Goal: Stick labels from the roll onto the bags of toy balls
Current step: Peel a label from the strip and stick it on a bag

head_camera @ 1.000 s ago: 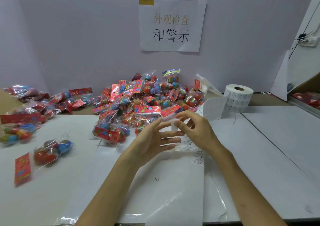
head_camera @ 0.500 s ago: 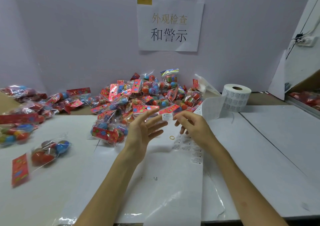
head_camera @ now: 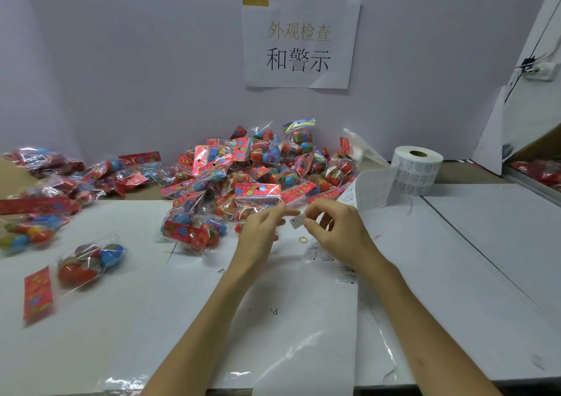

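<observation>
A white label roll [head_camera: 416,169] stands at the back right, and its backing strip [head_camera: 372,194] runs down toward me under my right wrist. My right hand [head_camera: 335,233] pinches one small peeled label [head_camera: 297,222] between thumb and fingertips. My left hand [head_camera: 261,230] is just left of the label, fingers relaxed and reaching toward it; whether it touches the label is unclear. A big heap of clear bags of toy balls [head_camera: 243,171] with red header cards lies right behind both hands.
More bags lie along the left side [head_camera: 91,262], one alone at the near left. A small yellow rubber band [head_camera: 303,239] sits on the white sheet under the hands. A paper sign hangs on the back wall. A panel leans at the far right.
The right hand has peeled a label off the strip and now holds it up. The left hand has moved forward and closer to the label. The view shifted slightly.
</observation>
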### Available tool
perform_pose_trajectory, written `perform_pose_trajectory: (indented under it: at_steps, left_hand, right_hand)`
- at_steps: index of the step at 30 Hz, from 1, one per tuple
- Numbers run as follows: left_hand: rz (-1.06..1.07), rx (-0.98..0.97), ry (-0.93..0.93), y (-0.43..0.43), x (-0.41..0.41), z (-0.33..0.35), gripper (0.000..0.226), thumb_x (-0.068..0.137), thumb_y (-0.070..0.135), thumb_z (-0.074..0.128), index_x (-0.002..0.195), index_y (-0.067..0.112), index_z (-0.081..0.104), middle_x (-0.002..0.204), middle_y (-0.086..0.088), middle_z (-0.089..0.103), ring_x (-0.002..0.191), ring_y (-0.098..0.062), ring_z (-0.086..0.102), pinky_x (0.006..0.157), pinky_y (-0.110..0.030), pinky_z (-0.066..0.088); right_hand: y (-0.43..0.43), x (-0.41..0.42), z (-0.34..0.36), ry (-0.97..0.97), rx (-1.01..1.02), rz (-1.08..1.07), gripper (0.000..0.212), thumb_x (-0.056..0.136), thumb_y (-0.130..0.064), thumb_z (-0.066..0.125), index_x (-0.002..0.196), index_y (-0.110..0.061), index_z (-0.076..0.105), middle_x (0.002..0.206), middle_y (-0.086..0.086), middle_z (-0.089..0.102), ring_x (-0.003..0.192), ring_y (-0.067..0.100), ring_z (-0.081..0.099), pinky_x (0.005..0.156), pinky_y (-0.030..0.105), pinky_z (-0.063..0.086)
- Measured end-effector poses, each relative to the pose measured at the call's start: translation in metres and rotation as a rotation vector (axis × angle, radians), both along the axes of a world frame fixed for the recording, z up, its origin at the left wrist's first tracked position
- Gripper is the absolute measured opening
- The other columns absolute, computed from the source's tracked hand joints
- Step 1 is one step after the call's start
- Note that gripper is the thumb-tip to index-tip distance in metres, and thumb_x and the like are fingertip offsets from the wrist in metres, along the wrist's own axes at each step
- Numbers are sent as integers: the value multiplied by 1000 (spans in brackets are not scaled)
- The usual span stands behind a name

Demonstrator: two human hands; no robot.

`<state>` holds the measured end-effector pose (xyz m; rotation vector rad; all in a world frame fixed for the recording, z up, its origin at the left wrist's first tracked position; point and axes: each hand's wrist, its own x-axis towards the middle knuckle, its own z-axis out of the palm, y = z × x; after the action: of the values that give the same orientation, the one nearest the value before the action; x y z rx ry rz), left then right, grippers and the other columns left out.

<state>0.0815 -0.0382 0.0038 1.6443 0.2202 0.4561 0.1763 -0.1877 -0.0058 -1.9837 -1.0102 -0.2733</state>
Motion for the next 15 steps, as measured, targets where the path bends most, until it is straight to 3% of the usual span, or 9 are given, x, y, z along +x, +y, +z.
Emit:
perform_pose_trajectory:
  at_steps: [3, 6, 12, 15]
  left_hand:
    - [13, 42, -2, 0, -1, -1, 33, 104, 33, 55, 80, 37, 78, 96, 20, 75, 103, -5, 65, 83, -31, 49]
    - [0, 50, -2, 1, -1, -2, 24, 99, 25, 63, 84, 33, 80, 90, 18, 77, 97, -2, 67, 78, -26, 50]
    - [-29, -108, 25, 3, -5, 3, 21, 96, 29, 66, 84, 28, 83, 98, 5, 79, 102, -16, 70, 82, -30, 52]
    - [-28, -208, 35, 5, -7, 8, 25, 101, 30, 59, 99, 23, 82, 105, 2, 78, 103, -18, 72, 82, -31, 55]
  right_hand:
    - [0, 0, -1, -33, -15, -8, 1, 87, -28, 67, 86, -27, 67, 82, -17, 65, 65, 10, 61, 62, 34, 56]
    - [0, 0, -1, -9, -10, -12, 3, 87, -31, 66, 90, -32, 67, 90, -15, 65, 65, 8, 62, 62, 30, 54]
    - [1, -1, -1, 155, -105, -59, 49, 95, -31, 69, 139, -37, 49, 109, -14, 60, 72, 12, 62, 72, 27, 55]
    - [0, 0, 6, 313, 23, -15, 27, 95, -25, 68, 119, -36, 65, 102, -15, 68, 73, 12, 68, 69, 23, 52]
